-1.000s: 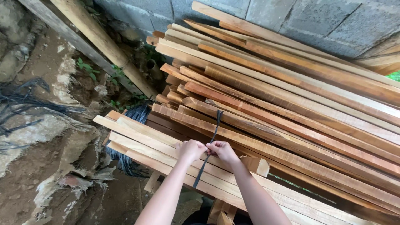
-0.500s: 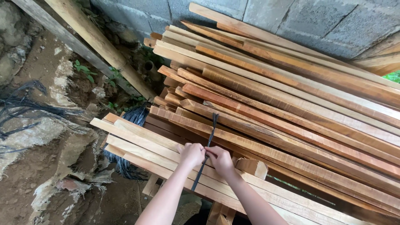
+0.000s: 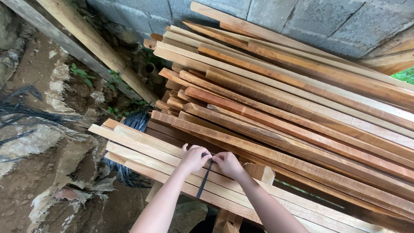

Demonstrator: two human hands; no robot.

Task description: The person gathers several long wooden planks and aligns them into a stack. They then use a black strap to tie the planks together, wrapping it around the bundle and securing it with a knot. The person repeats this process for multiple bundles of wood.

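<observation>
A thin black strap (image 3: 203, 181) lies across the pale wooden slats (image 3: 142, 149), pinched between both hands. The left hand (image 3: 193, 158) and right hand (image 3: 228, 164) are each closed on it, knuckles nearly touching. Beyond the hands rises a stack of reddish planks (image 3: 293, 108) against a grey block wall (image 3: 310, 21).
</observation>
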